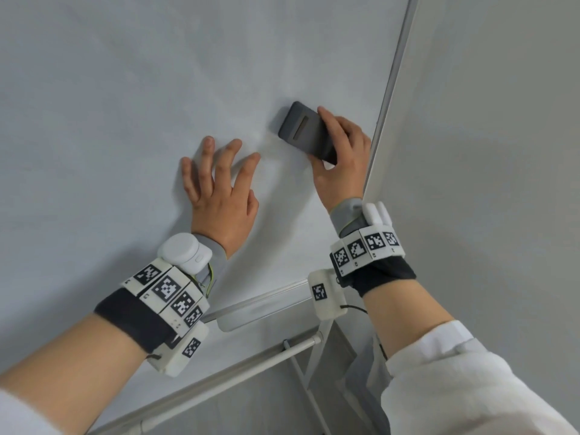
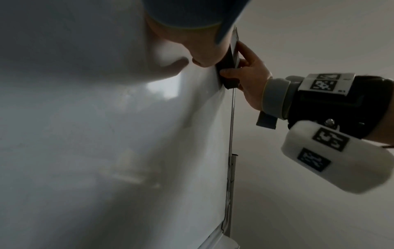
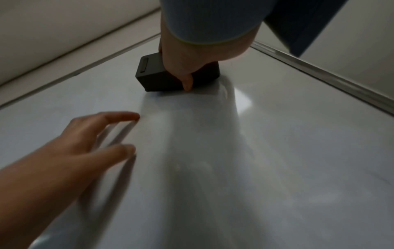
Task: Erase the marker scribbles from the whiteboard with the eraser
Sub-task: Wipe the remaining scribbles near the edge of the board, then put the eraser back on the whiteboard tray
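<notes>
The whiteboard (image 1: pixel 125 105) fills most of the head view, and I see no marker scribbles on it. My right hand (image 1: pixel 340 152) grips a dark grey block eraser (image 1: pixel 303 130) and holds it flat against the board near its right frame. The eraser (image 3: pixel 153 74) shows in the right wrist view with my thumb (image 3: pixel 187 84) curled over its side; the eraser (image 2: pixel 229 67) also appears edge-on in the left wrist view. My left hand (image 1: pixel 219 180) rests on the board with fingers spread, just left of the eraser and holding nothing.
The board's metal frame (image 1: pixel 389 89) runs along the right side, with a grey wall (image 1: pixel 502 120) beyond it. A marker tray (image 1: pixel 251 312) and the stand's bar (image 1: pixel 251 362) sit below the board's lower edge.
</notes>
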Tool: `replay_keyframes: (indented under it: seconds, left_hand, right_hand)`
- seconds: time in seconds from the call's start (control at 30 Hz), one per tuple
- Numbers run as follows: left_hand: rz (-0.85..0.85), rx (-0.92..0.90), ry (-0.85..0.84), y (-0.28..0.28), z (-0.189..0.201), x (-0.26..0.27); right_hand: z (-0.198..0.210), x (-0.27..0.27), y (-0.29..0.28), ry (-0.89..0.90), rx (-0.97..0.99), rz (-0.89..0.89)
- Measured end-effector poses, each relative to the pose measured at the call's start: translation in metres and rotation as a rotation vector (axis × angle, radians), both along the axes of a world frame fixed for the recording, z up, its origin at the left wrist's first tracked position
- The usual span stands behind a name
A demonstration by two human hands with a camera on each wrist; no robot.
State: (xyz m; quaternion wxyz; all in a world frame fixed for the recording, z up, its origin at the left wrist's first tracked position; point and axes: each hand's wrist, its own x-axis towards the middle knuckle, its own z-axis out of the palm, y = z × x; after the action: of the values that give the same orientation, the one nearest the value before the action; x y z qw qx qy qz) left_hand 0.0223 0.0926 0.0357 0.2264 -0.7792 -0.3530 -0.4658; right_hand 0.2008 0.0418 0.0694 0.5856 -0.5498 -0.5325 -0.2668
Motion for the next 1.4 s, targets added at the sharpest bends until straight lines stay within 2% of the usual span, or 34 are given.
replay_keyframes:
  seconds: [0.17,0.3,0.73,0.97,1.2,1.4]
  left_hand:
    - [-0.014,-0.007,0.001,0.002,0.002,-0.002]
    - [-0.022,-0.003,0.017,0.001,0.002,-0.005]
    - [-0.035,0.001,0.040,-0.022,-0.001,-0.012]
    - [-0.044,-0.025,0.066,-0.036,0.008,-0.017]
    - [-0.149,-0.043,0.121,-0.042,0.015,-0.030]
    - [-0.218,-0.067,0.149,-0.057,-0.002,-0.041]
  right_hand:
    - [-0.050,-0.008,-0.005,-0.041,-0.132,0.052]
    - [-0.065,-0.016,-0.011,-0.102,-0.225,0.088]
    - [-0.064,-0.019,-0.027,-0.066,-0.203,0.210]
    - [-0.055,-0.023,-0.034,-0.130,-0.203,0.235]
    - [-0.048,-0.028,-0.042,-0.159,-0.259,0.216]
    - [-0.049,-0.042,-0.055,-0.150,-0.344,0.258]
